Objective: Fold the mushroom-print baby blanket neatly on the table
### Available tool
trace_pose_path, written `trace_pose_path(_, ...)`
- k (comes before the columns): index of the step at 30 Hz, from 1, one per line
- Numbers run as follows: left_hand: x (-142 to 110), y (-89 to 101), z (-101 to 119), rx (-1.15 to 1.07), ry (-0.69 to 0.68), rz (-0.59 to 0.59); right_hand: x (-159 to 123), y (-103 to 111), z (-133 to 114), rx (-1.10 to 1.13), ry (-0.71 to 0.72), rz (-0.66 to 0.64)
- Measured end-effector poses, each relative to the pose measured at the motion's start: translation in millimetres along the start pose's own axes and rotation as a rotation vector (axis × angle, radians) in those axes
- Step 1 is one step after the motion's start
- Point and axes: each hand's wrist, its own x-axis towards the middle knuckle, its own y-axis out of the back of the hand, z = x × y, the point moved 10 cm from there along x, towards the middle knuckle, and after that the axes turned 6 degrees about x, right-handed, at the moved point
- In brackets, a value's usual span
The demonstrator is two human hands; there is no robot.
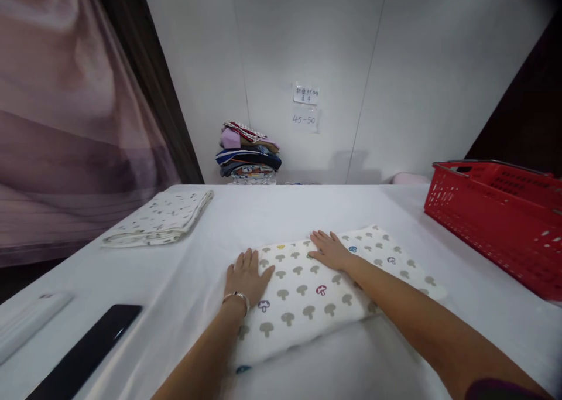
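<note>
A white cloth (pixel 302 289) printed with grey and coloured mushrooms lies folded flat on the white table, in front of me. My left hand (pixel 249 278), with a bracelet at the wrist, rests flat at the cloth's left edge, fingers apart. Across the cloth's far edge, near its middle, my right hand (pixel 329 250) lies palm down with fingers stretched out. Neither hand grips the fabric. My right forearm hides part of the cloth's right half.
A folded white patterned cloth (pixel 162 215) lies at the far left. A red basket (pixel 496 224) stands at the right. Near left are a black phone-like slab (pixel 88 353) and a white object (pixel 33 321). Stacked fabrics (pixel 249 154) sit beyond the table (pixel 272 209).
</note>
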Motion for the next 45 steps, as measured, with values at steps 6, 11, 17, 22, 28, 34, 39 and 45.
trace_pose_path(6, 2, -1.4, -1, -0.021, 0.000, 0.002, -22, 21, 14, -0.034, -0.041, 0.089)
trace_pose_path(11, 2, -2.4, -3, -0.028, 0.003, 0.001, -65, 35, 92, -0.153, -0.351, 0.163)
trace_pose_path(17, 2, -2.8, -3, -0.004, 0.004, 0.012, -75, 32, 143, -0.100, -0.537, 0.123)
trace_pose_path(22, 2, -1.8, -2, 0.011, 0.006, -0.021, -74, 41, 146, -0.080, -0.508, 0.162)
trace_pose_path(28, 2, 1.1, -2, 0.006, 0.008, -0.003, -76, 46, 160, -0.137, -0.550, 0.208)
trace_pose_path(34, 2, 1.0, -3, -0.013, 0.011, 0.000, -81, 56, 155, -0.082, -0.536, 0.199)
trace_pose_path(39, 1, -2.8, -3, -0.042, 0.007, -0.007, -115, 39, 121, -0.118, -0.470, 0.241)
trace_pose_path(45, 8, 8.9, -5, -0.122, -0.005, -0.041, -132, 13, 96, -0.095, -0.441, 0.143)
